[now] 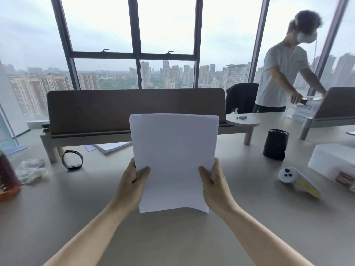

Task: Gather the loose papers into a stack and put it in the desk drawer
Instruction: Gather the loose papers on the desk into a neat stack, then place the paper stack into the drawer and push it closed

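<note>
A stack of white papers (173,150) stands upright in front of me, its lower edge near or on the grey desk (76,217). My left hand (130,187) grips its left side and my right hand (215,186) grips its right side, thumbs on the near face. The sheets look aligned at the top edge. More white papers (111,146) lie flat under the raised brown divider shelf (134,110). No drawer is in view.
A black wristband (72,160) and crumpled plastic (31,169) lie at left, beside a dark jar (7,177). At right are a black cup (275,144), a white controller (295,180) and a white box (334,162). A person (282,73) stands at the far right desk.
</note>
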Tool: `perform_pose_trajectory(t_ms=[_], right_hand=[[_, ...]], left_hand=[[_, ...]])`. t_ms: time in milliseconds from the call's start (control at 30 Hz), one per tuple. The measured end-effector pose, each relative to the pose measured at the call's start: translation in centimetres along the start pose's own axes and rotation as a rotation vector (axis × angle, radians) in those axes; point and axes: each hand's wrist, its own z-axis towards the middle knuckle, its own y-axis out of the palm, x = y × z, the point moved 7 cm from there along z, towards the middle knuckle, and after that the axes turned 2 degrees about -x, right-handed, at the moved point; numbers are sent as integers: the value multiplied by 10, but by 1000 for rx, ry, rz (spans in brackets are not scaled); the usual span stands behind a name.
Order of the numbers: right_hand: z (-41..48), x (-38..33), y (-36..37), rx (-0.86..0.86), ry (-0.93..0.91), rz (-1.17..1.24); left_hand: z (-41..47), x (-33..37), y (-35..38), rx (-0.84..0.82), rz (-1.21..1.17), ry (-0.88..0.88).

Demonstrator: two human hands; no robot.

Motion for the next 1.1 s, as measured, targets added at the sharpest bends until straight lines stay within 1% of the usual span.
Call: perform_pose_trajectory(t_ms=[100,167,267,367,467,533,600,667,733,800,900,1000,1100], right_hand=[[-6,-1,-36,67,4,7],[-12,-5,-82,103,14,45],[-25,-12,-166,180,10,56],[-53,-15,-252,297,15,-15],[-102,-18,-347,418,63,-70],[-145,-15,-399,462,131,-71],[-192,1,-437,476,256,-67],[-236,16,-470,513,363,-86],[-271,31,-501,558,472,-128],[-297,48,-529,554,610,-148],[-327,77,-559,472,809,-201],[-346,112,-573,361,978,-308],[-350,145,-574,235,1070,-446]], left_hand=[[-2,19,21,11,-37,16],[-2,40,54,-39,-82,32],[-4,72,124,-147,-190,37],[-20,104,206,-264,-276,50],[-53,133,293,-405,-386,25],[-80,148,346,-512,-465,-44],[-109,154,390,-591,-513,-175],[-143,152,432,-709,-520,-322],[-182,146,471,-848,-482,-427],[-216,133,504,-954,-387,-457],[-258,102,539,-1055,-232,-471],[-295,55,557,-1137,-112,-573],[-324,11,564,-1190,-28,-701]])
